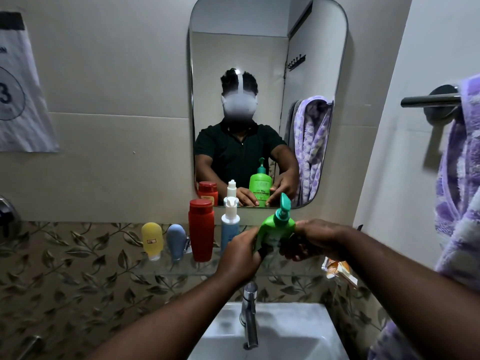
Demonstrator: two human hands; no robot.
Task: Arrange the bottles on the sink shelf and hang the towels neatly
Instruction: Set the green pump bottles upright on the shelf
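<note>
The left hand (241, 253) and right hand (318, 240) are curling round a green bottle (275, 229) with a teal pump. It is sitting at the glass shelf (179, 267), just right of a white bottle (230, 227), under the mirror (267, 48) and above the sink (285, 333). Its long axis is tilting, pump pointing up and right.

One wide-angle view from my head, facing the rounded-corner wall mirror (267, 61) squarely, tilted down over the white ceramic sink (291, 331); close, the clear glass shelf (179, 267) mid-frame.
</note>
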